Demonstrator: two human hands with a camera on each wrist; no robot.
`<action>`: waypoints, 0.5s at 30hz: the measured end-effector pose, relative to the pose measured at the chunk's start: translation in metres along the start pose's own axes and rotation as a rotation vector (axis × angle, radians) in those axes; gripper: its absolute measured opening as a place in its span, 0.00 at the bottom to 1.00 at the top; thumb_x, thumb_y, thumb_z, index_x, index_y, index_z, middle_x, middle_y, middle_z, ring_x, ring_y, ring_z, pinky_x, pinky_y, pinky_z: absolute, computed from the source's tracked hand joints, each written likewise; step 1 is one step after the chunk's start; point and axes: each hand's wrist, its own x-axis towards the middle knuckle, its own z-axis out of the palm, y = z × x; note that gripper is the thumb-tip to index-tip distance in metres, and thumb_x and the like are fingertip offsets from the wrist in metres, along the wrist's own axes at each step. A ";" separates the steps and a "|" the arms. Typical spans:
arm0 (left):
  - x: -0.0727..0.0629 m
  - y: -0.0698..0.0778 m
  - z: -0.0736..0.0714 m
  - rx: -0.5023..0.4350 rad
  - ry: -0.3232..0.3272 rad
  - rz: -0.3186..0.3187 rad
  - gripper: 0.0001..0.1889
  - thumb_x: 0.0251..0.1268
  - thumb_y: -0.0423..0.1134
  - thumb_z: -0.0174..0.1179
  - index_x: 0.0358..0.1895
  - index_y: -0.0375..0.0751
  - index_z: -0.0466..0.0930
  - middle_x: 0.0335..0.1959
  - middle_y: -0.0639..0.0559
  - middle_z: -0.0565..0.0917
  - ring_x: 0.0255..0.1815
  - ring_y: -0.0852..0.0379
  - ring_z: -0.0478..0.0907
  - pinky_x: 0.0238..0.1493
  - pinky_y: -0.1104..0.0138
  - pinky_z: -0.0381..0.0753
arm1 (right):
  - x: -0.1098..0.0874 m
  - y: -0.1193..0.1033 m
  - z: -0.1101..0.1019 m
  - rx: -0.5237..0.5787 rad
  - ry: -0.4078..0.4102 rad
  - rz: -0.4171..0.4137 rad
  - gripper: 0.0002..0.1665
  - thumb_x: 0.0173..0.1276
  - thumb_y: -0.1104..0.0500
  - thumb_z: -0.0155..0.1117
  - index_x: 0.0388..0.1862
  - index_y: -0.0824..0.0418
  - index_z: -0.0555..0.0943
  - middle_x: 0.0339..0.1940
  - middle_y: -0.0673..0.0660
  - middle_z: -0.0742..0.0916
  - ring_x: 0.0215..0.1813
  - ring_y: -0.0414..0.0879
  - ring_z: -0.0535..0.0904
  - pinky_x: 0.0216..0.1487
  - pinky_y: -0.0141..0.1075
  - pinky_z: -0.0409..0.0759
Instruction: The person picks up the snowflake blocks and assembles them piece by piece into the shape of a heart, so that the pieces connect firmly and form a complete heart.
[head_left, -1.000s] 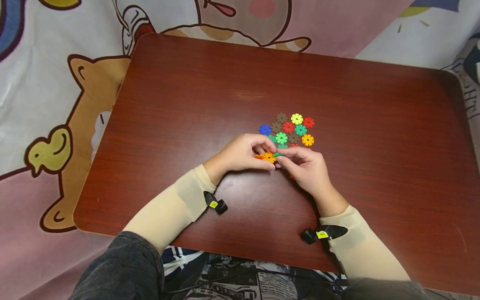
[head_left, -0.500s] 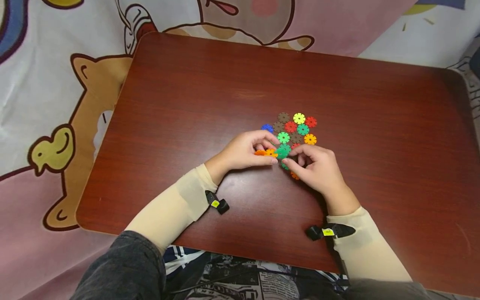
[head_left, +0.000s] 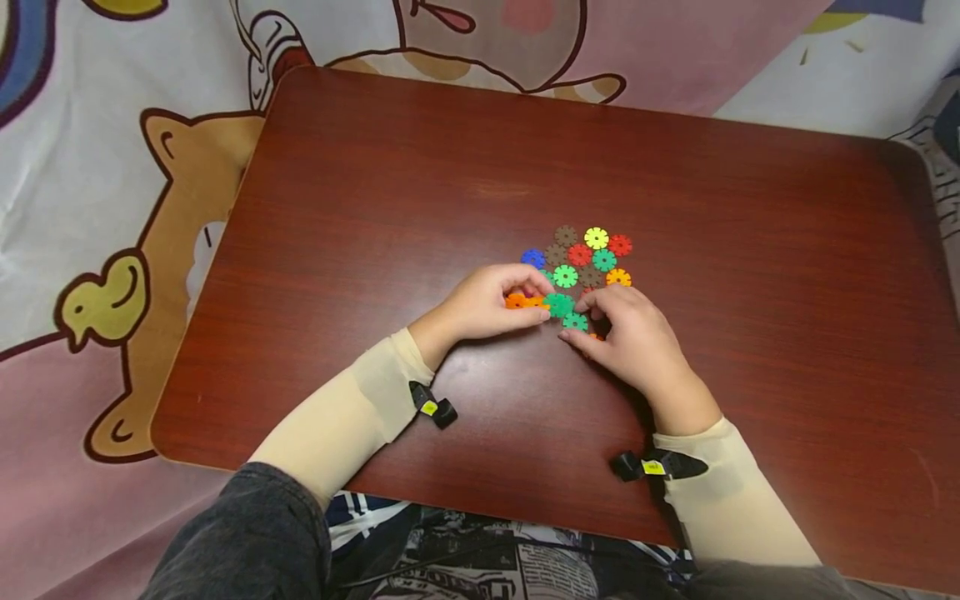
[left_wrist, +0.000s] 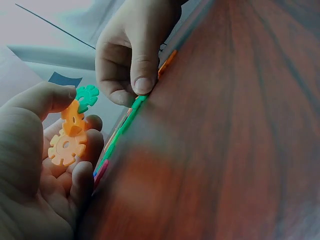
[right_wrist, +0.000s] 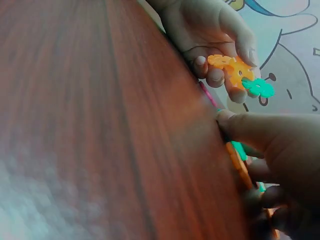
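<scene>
My left hand (head_left: 487,302) pinches a short chain of notched plastic discs between thumb and fingers. Two discs are orange, an orange disc (left_wrist: 67,147) resting against the fingers and a second orange disc (left_wrist: 73,117) joined to it. A green disc (left_wrist: 87,98) is slotted onto the free end and juts past the thumb. My right hand (head_left: 630,333) is low over the table, thumb and bent forefinger apart on either side of a loose green disc (head_left: 575,322) that lies flat. The right thumb (right_wrist: 227,118) hides part of the contact in the right wrist view.
Behind the hands lie several loose notched discs, among them a yellow disc (head_left: 596,238), a blue disc (head_left: 533,258) and a light green disc (head_left: 566,276). The brown wooden table (head_left: 375,192) has a cartoon-print cloth (head_left: 645,50) beyond its far edge.
The right hand has let go of the green disc on the left hand's chain and moved right and down to another green disc. The chain has tilted to show the green disc's face.
</scene>
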 end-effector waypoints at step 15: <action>0.000 0.001 0.000 0.011 -0.002 -0.010 0.13 0.65 0.37 0.75 0.50 0.41 0.88 0.40 0.55 0.89 0.43 0.61 0.83 0.42 0.66 0.81 | 0.001 -0.003 0.007 0.101 0.074 0.013 0.21 0.58 0.63 0.87 0.41 0.61 0.80 0.34 0.56 0.84 0.40 0.51 0.77 0.40 0.43 0.77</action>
